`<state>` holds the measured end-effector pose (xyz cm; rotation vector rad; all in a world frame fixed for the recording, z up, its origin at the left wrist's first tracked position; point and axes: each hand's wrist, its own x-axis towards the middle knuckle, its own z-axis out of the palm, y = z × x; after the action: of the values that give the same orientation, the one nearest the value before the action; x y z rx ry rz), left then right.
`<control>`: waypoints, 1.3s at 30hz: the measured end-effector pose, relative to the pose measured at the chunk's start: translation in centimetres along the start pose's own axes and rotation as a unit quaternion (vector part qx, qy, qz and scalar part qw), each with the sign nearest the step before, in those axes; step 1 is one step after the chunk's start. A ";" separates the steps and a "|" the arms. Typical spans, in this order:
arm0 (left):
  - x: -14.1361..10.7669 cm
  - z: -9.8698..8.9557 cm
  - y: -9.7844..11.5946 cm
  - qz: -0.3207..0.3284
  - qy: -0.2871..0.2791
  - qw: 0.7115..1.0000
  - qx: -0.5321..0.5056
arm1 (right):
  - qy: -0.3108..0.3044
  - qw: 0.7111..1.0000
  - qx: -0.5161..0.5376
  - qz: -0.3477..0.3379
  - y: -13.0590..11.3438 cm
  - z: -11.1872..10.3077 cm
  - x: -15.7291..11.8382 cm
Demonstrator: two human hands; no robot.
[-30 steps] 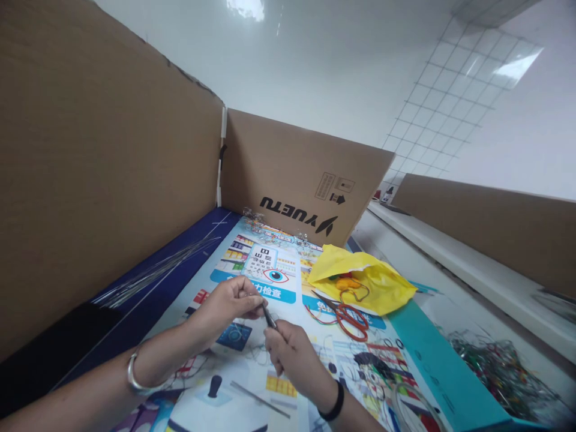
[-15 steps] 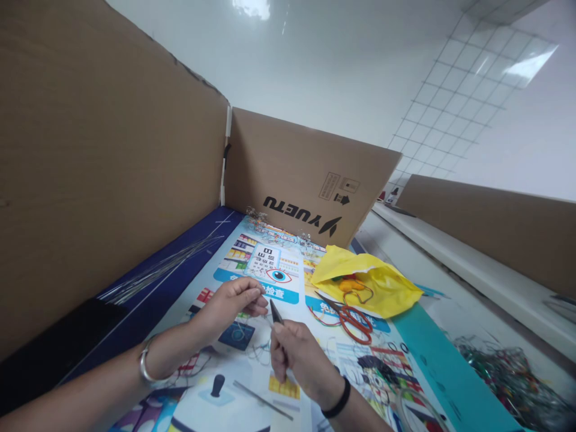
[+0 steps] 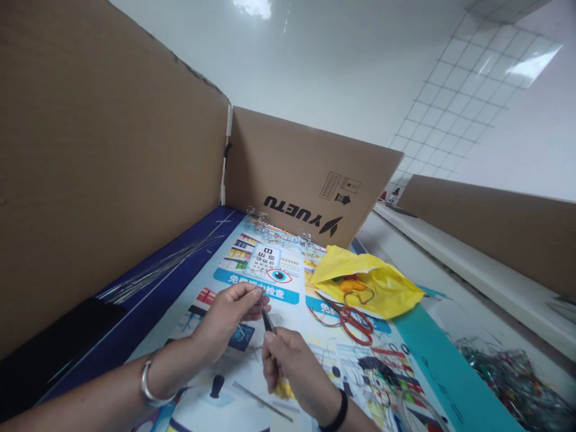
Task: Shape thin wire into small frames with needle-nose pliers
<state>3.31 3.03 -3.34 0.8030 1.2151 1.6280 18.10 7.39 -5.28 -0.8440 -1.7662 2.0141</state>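
My left hand (image 3: 234, 309) is closed in a pinch, thumb against the fingers. Whatever is between its fingertips is too small to make out. My right hand (image 3: 292, 363) is wrapped round a dark pointed tool (image 3: 267, 321), its handle end hidden in the palm. The tool's tip reaches the left fingertips; whether it touches them I cannot tell. Under the hands lies a printed sheet (image 3: 207, 387) with thin loops of wire on it. A thin grey rod (image 3: 263, 401) lies on the sheet nearer to me.
Red-handled scissors (image 3: 355, 324) lie right of the hands, beside a yellow pouch (image 3: 387, 288) with coloured cord inside. Cardboard panels (image 3: 310, 180) stand left and behind. A bundle of straight wires (image 3: 166, 264) lies at left, tangled wire (image 3: 513, 378) at right.
My right hand has moved slightly left, bringing the tool's tip up to my left fingertips. The left hand has shifted a little and stays pinched.
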 end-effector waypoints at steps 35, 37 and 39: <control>0.3 -0.7 1.7 -0.006 -0.122 0.992 0.041 | 0.048 0.914 -0.380 -0.131 -2.3 -2.1 -0.7; 0.2 -0.6 1.6 -0.013 -0.105 0.993 0.045 | 0.070 0.893 -0.421 -0.142 -2.5 -2.1 -0.7; 0.2 -0.4 1.4 -0.016 -0.081 0.996 0.040 | 0.086 0.885 -0.435 -0.143 -2.5 -2.0 -0.7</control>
<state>2.49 2.91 -2.16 0.9412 1.1776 1.4659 19.56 8.92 -2.78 -0.8706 -2.5095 0.8707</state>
